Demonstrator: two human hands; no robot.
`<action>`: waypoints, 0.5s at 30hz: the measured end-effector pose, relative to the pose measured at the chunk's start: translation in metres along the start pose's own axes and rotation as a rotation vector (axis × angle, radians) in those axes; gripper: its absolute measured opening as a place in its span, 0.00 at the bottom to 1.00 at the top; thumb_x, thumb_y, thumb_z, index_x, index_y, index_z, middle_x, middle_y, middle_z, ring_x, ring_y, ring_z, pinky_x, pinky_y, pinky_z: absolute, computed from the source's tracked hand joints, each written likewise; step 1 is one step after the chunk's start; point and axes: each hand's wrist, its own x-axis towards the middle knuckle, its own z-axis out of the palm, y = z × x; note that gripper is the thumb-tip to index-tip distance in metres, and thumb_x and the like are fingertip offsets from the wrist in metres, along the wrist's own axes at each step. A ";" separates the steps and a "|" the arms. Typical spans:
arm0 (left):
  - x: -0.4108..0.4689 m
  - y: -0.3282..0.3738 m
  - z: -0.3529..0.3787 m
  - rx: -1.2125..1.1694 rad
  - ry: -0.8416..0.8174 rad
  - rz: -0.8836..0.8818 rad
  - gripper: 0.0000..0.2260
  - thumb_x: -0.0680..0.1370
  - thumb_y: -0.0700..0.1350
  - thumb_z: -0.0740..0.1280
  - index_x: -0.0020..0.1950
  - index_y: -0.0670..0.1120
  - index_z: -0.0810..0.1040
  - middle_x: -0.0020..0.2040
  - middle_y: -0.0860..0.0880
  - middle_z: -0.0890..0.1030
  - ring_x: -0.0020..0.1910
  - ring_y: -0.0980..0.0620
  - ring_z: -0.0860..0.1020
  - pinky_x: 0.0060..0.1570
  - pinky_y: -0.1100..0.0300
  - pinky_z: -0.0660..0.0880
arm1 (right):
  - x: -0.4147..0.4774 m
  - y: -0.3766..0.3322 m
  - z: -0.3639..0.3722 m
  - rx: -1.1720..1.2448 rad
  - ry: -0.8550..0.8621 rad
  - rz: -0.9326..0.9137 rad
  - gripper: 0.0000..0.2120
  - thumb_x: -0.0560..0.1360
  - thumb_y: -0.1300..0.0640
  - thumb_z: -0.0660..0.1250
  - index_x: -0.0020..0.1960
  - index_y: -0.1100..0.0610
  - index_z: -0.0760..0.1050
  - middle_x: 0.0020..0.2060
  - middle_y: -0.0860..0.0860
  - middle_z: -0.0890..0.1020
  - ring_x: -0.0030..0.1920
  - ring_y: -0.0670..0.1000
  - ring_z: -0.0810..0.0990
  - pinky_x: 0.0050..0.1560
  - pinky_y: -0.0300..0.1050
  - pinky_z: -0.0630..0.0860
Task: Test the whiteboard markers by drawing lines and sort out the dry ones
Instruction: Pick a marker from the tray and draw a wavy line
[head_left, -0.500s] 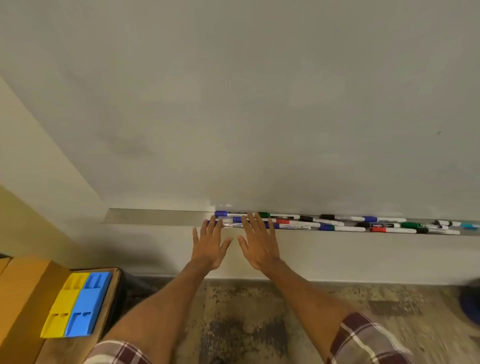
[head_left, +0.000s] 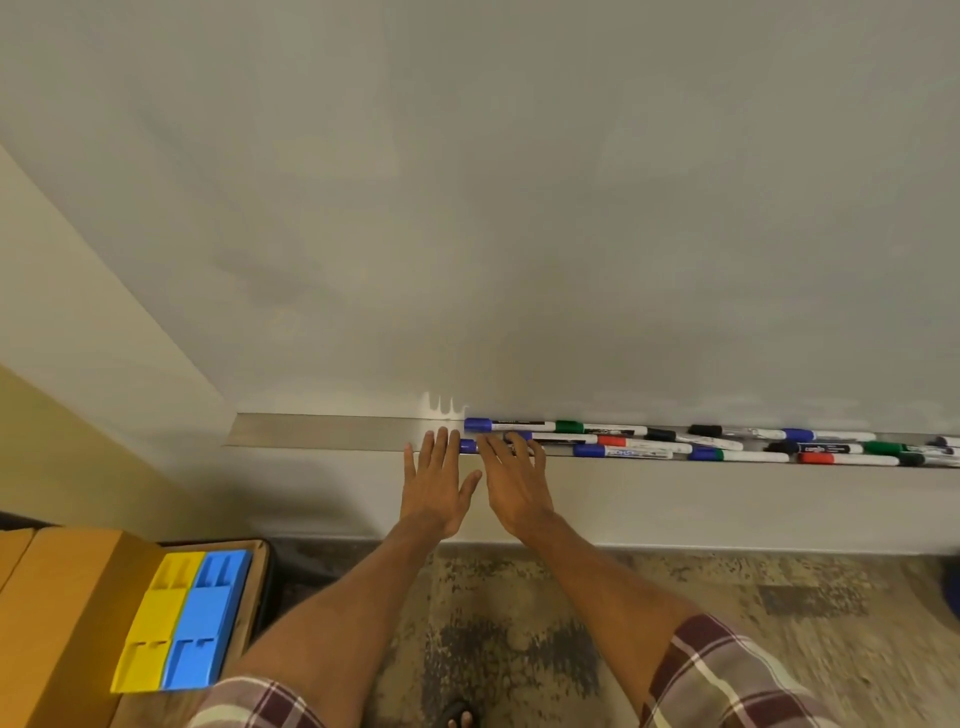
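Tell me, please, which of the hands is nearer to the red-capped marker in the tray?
Right. The right hand sits just left of the red-capped marker; the left hand is further left, beyond it.

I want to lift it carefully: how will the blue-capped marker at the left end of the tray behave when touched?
The blue-capped white marker looks like a stiff, slim plastic cylinder, so probably light. Being round and smooth, it may roll along the metal tray or slip if nudged. Neighbouring markers lie close, so they could shift too.
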 end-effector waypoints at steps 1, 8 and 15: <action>0.000 0.000 0.001 0.009 -0.013 -0.006 0.37 0.75 0.66 0.31 0.79 0.48 0.37 0.80 0.47 0.37 0.78 0.47 0.36 0.75 0.43 0.36 | 0.002 -0.001 -0.001 0.003 0.002 0.011 0.29 0.79 0.58 0.62 0.76 0.53 0.52 0.76 0.53 0.57 0.75 0.57 0.52 0.73 0.58 0.48; 0.002 0.001 0.002 -0.005 -0.029 -0.012 0.30 0.82 0.61 0.41 0.80 0.50 0.39 0.80 0.48 0.39 0.78 0.46 0.39 0.75 0.42 0.36 | 0.013 -0.009 -0.007 -0.043 0.046 0.064 0.24 0.78 0.58 0.64 0.72 0.53 0.62 0.69 0.55 0.66 0.68 0.57 0.62 0.68 0.54 0.61; 0.006 0.000 -0.012 -0.201 0.048 0.050 0.23 0.85 0.51 0.49 0.80 0.50 0.48 0.81 0.49 0.46 0.79 0.48 0.45 0.75 0.41 0.40 | 0.010 -0.005 -0.013 0.037 0.075 0.056 0.23 0.78 0.61 0.64 0.71 0.52 0.63 0.69 0.53 0.65 0.70 0.56 0.62 0.70 0.53 0.57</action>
